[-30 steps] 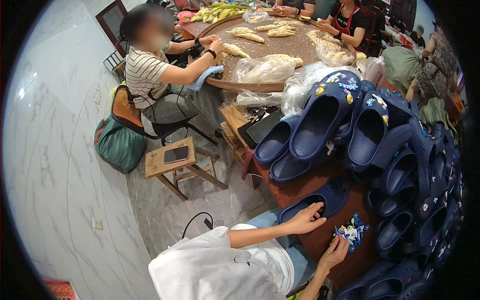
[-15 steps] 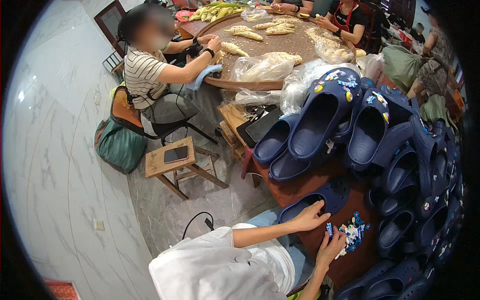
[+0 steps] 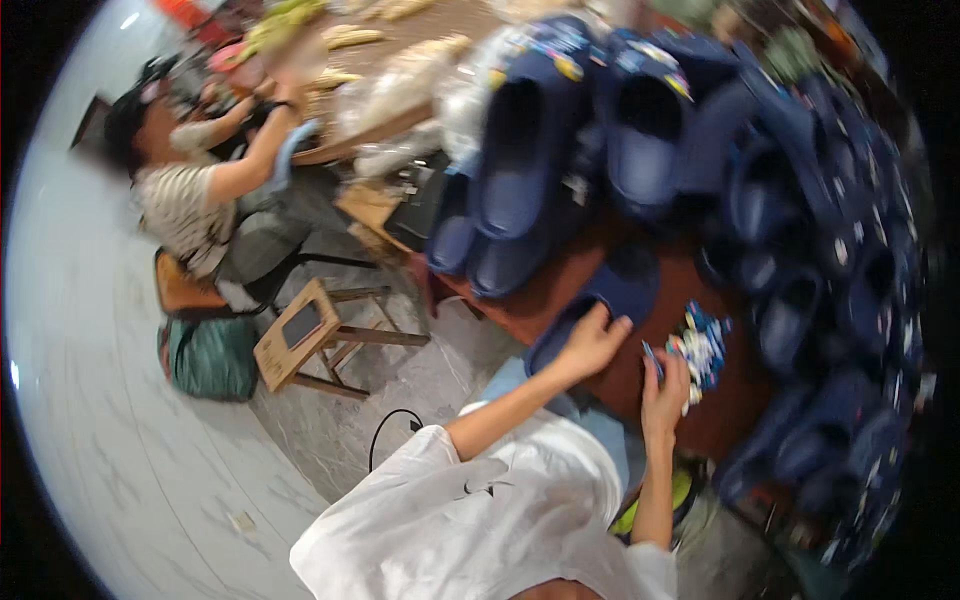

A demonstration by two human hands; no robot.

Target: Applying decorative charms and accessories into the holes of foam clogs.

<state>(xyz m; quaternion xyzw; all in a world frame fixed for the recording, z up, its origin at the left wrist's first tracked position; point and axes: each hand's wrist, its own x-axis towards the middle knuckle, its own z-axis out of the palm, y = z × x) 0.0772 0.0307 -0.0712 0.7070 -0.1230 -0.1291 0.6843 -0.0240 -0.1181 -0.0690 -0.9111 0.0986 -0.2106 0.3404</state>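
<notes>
Well, the two hands are apart. The left hand [image 3: 594, 343] lies on the near side of a blue shoe [image 3: 624, 284], with its fingers by the opening. It seems to be there so the shoe won't slide, but I can't tell how hard it grips. The right hand [image 3: 665, 388] pinches a small charm [image 3: 651, 354] in its fingertips, maybe because such a tiny thing is easy to drop. Just beside it is a little heap of charms [image 3: 704, 346], likely put close so it is easy to reach.

The shoe sits on the red-brown bench [image 3: 738, 408], with its heel by the edge nearest the person and its toe pointing away. It is dark blue, with a round toe and a big open top. I see no charms on it, but it looks blurry.

A big pile of shoes [image 3: 785, 205] fills the bench's far and right edges, perhaps to stay out of the way. Off the left edge, a wooden stool [image 3: 284, 354] holds a phone [image 3: 302, 323].
</notes>
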